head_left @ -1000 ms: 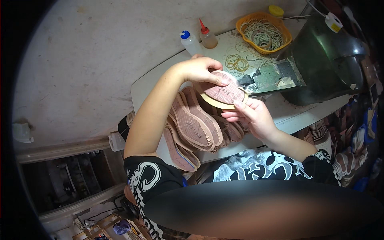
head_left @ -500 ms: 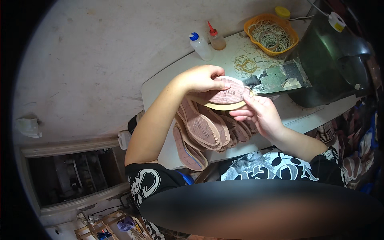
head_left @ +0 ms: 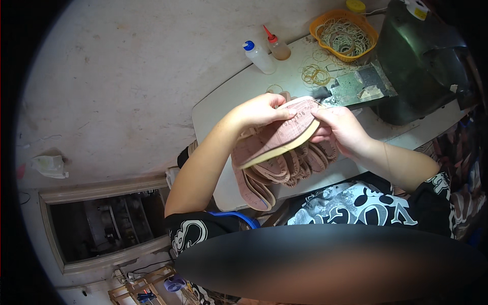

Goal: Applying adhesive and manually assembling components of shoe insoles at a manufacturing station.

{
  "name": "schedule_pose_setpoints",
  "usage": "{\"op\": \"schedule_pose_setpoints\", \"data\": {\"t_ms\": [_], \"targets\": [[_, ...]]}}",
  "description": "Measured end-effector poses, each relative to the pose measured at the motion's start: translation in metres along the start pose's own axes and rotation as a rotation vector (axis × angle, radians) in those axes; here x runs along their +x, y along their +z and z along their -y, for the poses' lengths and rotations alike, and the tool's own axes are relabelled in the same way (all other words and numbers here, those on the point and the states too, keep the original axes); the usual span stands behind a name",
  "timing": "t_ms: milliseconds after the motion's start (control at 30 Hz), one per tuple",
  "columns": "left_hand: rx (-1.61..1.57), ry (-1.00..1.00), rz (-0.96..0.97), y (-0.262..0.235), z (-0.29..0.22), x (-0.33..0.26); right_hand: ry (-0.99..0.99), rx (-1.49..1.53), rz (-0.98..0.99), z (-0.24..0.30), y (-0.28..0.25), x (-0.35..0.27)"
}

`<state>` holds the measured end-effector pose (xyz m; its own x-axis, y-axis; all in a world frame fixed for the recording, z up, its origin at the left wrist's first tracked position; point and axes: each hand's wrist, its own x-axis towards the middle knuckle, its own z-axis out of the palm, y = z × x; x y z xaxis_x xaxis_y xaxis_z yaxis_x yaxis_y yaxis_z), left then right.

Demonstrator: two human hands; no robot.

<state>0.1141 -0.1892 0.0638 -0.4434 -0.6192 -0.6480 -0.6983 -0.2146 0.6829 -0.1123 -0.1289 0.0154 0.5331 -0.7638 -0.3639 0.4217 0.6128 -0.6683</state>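
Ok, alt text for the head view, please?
Both hands, left hand and right hand, hold a pink shoe insole above a stack of insoles on a white table. Behind it stand two squeeze bottles and an orange basket of rubber bands.

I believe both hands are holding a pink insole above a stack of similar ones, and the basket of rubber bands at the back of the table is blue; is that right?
Not quite: the basket of rubber bands is orange, not blue, as the head view shows. The rest holds: the left hand and right hand hold a pink insole above a stack of similar ones.
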Motion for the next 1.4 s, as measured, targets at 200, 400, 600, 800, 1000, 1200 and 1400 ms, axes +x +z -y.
{"op": "schedule_pose_setpoints", "data": {"t_ms": [200,400,600,800,1000,1200,1400], "targets": [[-0.229,-0.157,-0.125,0.037,-0.005,-0.016,-0.034,-0.188,0.071,0.008,0.004,-0.008],[-0.528,-0.228,-0.166,0.061,-0.021,-0.019,0.144,-0.433,0.213,0.005,-0.011,-0.022],[-0.466,-0.151,-0.125,0.062,-0.018,-0.020,-0.056,-0.364,0.187,0.000,-0.026,-0.002],[-0.482,-0.172,-0.308,0.065,-0.014,-0.017,-0.011,-0.242,0.116,-0.016,-0.025,-0.009],[-0.521,-0.166,-0.425,0.063,-0.010,-0.008,0.255,-0.349,0.297,-0.034,-0.038,-0.057],[-0.551,-0.193,-0.468,0.053,-0.006,0.000,0.060,-0.168,0.167,-0.041,-0.027,-0.057],[-0.358,-0.203,-0.460,0.014,-0.005,0.015,0.001,0.050,0.034,-0.036,0.000,-0.034]]}}
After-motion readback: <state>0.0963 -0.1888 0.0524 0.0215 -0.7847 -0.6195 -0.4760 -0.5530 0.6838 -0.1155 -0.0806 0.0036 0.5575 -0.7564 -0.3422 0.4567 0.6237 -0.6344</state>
